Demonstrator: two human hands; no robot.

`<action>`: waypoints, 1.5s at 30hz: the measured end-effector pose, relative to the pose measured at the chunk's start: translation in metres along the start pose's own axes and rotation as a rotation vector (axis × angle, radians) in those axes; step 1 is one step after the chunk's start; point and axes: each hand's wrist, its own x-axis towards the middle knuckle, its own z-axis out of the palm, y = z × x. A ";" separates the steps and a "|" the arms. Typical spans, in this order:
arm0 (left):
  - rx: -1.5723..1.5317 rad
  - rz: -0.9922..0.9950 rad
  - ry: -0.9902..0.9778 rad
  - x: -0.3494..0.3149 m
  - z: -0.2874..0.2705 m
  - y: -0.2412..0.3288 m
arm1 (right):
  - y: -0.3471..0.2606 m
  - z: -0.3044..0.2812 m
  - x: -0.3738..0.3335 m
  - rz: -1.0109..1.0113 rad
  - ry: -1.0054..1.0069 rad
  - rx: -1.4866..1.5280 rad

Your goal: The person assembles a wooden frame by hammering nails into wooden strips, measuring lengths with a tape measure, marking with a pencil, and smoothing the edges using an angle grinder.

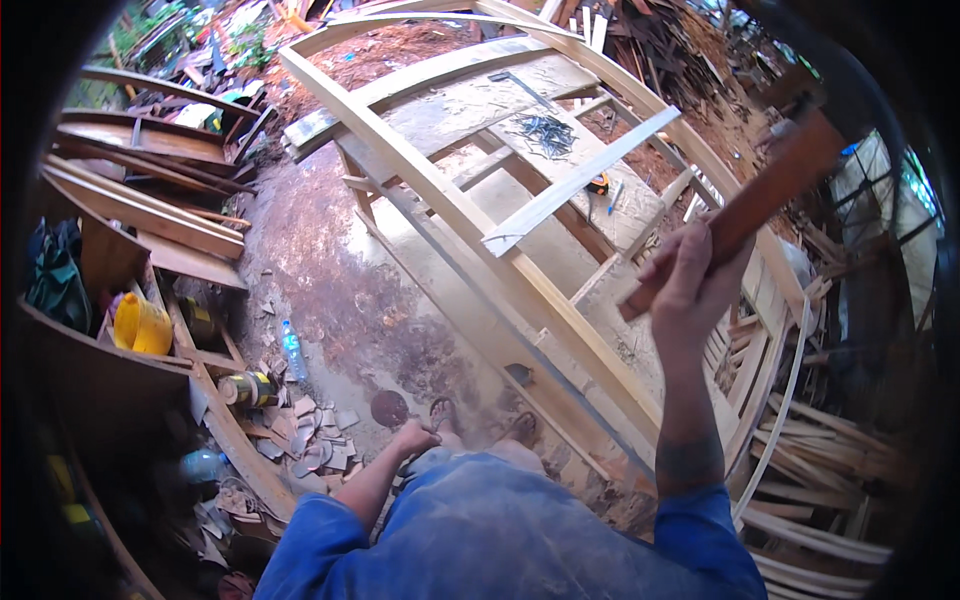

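Note:
My right hand (pixel 690 270) is raised over the right side of a pale wooden frame (pixel 430 185), closed round a flat reddish-brown wooden board (pixel 775 185). The board slants up to the right, its lower end sticking out past my fingers. Low beside my body, my left hand (pixel 413 438) is closed; whatever it may hold is hidden. Just beyond it shows a dark round reddish thing (pixel 390 408). A loose pale strip (pixel 580 180) lies across the frame. Beneath the frame is a worktable carrying a pile of nails (pixel 545 135), a tape measure (pixel 598 184) and a metal square (pixel 520 85).
Left stand curved wooden pieces (pixel 150 135) and a shelf with a yellow container (pixel 142 323). A plastic bottle (pixel 292 350), a can (pixel 247 389) and wood offcuts (pixel 310 435) lie on the floor. Stacked strips (pixel 820 450) fill the right side. My feet (pixel 520 428) are beside the table.

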 end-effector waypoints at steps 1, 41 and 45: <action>0.088 -0.024 -0.056 0.001 -0.001 0.005 | 0.019 -0.007 -0.008 -0.054 -0.081 0.034; 0.818 0.959 -1.157 -0.293 0.715 0.270 | -0.157 -0.746 -0.644 1.245 0.904 -0.389; 0.521 0.955 -1.377 -0.307 0.807 0.310 | -0.168 -0.862 -0.601 1.162 0.861 -0.515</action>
